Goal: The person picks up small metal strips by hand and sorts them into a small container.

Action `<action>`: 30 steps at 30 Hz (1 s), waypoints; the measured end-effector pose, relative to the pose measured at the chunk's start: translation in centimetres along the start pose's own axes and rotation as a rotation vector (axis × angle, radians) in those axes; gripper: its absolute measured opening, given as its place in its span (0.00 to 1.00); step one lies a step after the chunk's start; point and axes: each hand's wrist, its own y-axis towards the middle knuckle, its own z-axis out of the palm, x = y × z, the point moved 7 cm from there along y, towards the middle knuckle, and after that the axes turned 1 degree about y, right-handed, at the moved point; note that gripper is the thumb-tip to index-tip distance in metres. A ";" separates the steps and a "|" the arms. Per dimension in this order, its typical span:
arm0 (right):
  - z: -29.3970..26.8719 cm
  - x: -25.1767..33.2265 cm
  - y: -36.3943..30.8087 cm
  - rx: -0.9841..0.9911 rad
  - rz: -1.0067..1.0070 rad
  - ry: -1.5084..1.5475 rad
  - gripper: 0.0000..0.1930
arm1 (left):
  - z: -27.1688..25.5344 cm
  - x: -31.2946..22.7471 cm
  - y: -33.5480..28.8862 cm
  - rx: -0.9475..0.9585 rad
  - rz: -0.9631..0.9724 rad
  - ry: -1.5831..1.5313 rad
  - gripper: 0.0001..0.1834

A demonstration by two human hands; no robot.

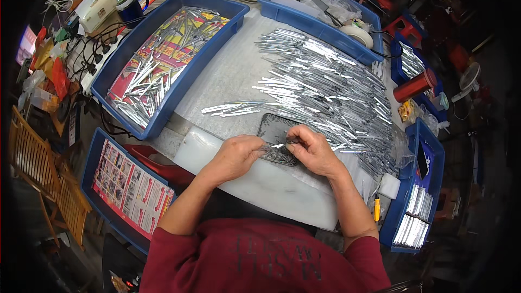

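My left hand (pixel 236 157) and my right hand (pixel 313 151) face each other over a small dark tray (pixel 267 126) at the table's near edge. Between their pinched fingertips is a short, shiny metal strip (pixel 277 146), its ends covered by the fingers. Inside the tray lie many thin dark pieces, too small to make out. Beyond and to the right spreads a wide heap of slim silver metal strips (pixel 325 84). A few more strips (pixel 230 108) lie apart, left of the heap.
A blue bin (pixel 157 125) of metal strips stands at the left, with another blue bin (pixel 331 31) of plastic bags and cables behind. Near right, a third bin (pixel 393 228) holds stacked strips beside a yellow-handled tool (pixel 376 209). A low bin (pixel 89 195) contains a printed sheet.
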 end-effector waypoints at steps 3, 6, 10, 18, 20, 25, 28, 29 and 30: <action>0.0 -0.1 0.0 0.012 -0.005 -0.014 0.08 | 0.1 0.1 0.0 0.015 -0.012 0.011 0.05; 0.1 0.3 0.1 0.069 0.009 -0.066 0.08 | 0.1 0.1 -0.1 0.018 -0.005 0.018 0.05; 0.2 0.0 0.4 0.078 -0.024 -0.066 0.07 | -0.1 -0.1 0.3 0.024 0.043 0.093 0.06; 0.7 0.7 1.1 0.300 0.007 -0.097 0.07 | -0.3 -0.1 1.0 0.090 0.135 0.150 0.04; 0.7 0.5 1.1 0.323 0.036 -0.085 0.07 | 0.1 0.3 1.1 0.155 0.115 0.039 0.04; 1.0 1.1 1.2 0.305 -0.072 -0.129 0.07 | 0.2 0.5 1.7 0.214 0.069 0.026 0.04; 0.8 1.9 1.2 0.260 -0.213 -0.189 0.07 | 0.5 0.8 1.8 0.219 0.046 0.027 0.04; 0.7 1.7 1.3 0.284 -0.178 -0.179 0.07 | 0.4 0.6 1.9 0.194 0.063 0.027 0.04; 0.7 1.6 1.4 0.311 -0.145 -0.168 0.07 | 0.4 0.6 1.9 0.193 0.061 0.028 0.04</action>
